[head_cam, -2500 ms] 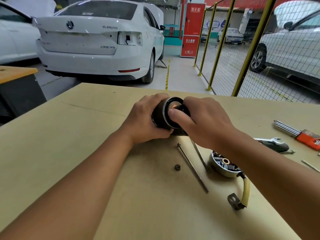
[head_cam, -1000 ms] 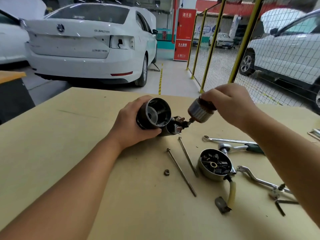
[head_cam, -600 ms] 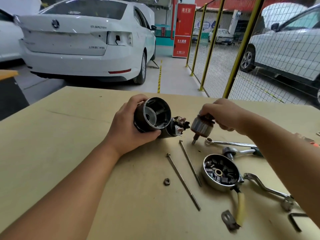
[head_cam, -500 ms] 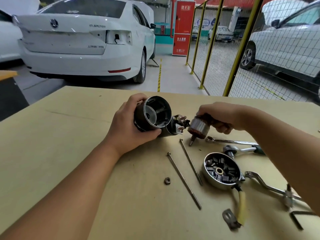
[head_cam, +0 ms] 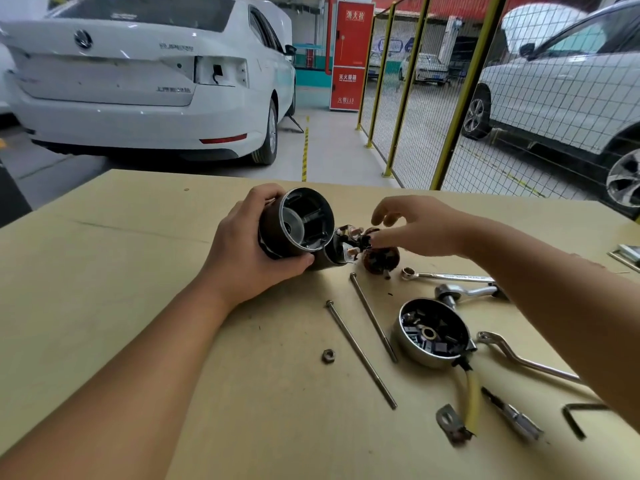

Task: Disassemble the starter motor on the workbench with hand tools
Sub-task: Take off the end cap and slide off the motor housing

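At frame centre the motor housing [head_cam: 294,225] is gripped by the left hand [head_cam: 249,251], while the armature [head_cam: 381,259], under the loose-fingered right hand [head_cam: 415,226], could roll away if left unchecked.

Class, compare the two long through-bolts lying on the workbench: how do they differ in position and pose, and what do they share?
The nearer through-bolt lies closer to the person and to the loose nut; the farther through-bolt lies nearer the brush end cap, its tip almost reaching the cap. The nearer bolt looks longer in this view; the farther one looks shorter. Both are slim, grey metal rods, lying flat on the workbench, roughly parallel, heads away from the person.
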Demonstrator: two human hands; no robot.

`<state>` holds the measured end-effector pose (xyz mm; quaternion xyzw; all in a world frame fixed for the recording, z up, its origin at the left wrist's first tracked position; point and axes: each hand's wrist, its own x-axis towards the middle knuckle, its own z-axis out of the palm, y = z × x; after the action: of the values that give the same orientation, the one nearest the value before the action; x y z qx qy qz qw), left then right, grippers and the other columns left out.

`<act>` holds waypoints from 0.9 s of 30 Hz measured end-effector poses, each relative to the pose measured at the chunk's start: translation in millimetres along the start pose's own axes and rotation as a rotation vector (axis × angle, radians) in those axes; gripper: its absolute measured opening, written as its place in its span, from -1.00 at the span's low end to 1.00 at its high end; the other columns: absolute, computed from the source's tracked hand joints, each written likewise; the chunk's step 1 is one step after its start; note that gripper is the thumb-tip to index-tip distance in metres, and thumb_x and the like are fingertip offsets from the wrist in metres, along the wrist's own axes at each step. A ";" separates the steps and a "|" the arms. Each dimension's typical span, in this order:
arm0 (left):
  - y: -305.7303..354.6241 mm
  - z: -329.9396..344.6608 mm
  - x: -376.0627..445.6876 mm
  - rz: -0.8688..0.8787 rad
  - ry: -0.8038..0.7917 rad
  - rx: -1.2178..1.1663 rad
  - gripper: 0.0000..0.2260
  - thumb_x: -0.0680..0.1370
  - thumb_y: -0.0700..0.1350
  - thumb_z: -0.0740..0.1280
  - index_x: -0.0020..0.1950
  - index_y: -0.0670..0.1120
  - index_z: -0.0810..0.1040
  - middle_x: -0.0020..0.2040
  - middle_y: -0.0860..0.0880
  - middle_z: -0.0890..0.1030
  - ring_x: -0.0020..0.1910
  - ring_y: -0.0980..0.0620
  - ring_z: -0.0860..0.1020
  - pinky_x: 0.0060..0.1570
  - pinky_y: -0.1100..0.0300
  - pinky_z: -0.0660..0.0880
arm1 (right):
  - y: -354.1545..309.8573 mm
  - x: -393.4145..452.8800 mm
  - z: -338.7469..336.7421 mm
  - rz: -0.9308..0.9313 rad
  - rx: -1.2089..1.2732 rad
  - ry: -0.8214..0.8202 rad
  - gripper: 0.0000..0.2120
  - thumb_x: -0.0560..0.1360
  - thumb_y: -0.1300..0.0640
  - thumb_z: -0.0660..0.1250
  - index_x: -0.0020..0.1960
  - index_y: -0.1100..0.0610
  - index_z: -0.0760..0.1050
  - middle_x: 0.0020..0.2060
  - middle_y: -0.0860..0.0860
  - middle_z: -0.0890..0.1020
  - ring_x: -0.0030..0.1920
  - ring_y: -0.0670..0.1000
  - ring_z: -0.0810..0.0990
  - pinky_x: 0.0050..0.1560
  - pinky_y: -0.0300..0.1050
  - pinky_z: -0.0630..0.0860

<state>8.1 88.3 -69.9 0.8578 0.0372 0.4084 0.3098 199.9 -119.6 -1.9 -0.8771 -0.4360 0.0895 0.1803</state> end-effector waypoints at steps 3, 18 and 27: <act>-0.3 -0.1 0.1 0.005 0.000 -0.003 -0.26 0.21 0.20 0.57 0.33 0.19 0.35 0.17 0.07 0.61 0.16 -0.07 0.59 0.18 -0.14 0.55 | 2.2 -9.3 2.9 -0.020 0.044 0.154 -0.63 0.49 -0.20 0.44 0.19 -0.02 0.57 0.10 -0.01 0.62 0.07 0.02 0.59 0.08 -0.03 0.53; -3.4 0.7 0.4 0.026 0.004 0.024 -0.24 0.23 0.16 0.60 0.38 0.14 0.41 0.22 0.11 0.60 0.19 -0.03 0.58 0.23 -0.11 0.55 | -31.5 -50.9 12.3 -0.219 0.277 0.485 -0.53 0.48 -0.14 0.50 0.32 -0.06 0.50 0.18 -0.07 0.59 0.02 -0.07 0.62 -0.01 -0.05 0.62; 2.2 -2.6 -0.2 0.016 -0.003 0.034 -0.22 0.24 0.27 0.57 0.39 0.14 0.40 0.23 0.14 0.60 0.17 -0.02 0.60 0.17 -0.06 0.56 | -85.9 -22.2 28.9 -0.530 0.003 0.259 -0.06 0.27 -0.23 0.59 0.54 -0.06 0.27 0.32 -0.05 0.52 0.27 -0.08 0.47 0.21 -0.27 0.40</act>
<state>5.7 87.8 -67.6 0.8639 0.0368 0.4087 0.2921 114.5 -82.8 5.4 -0.7366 -0.6232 -0.0726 0.2527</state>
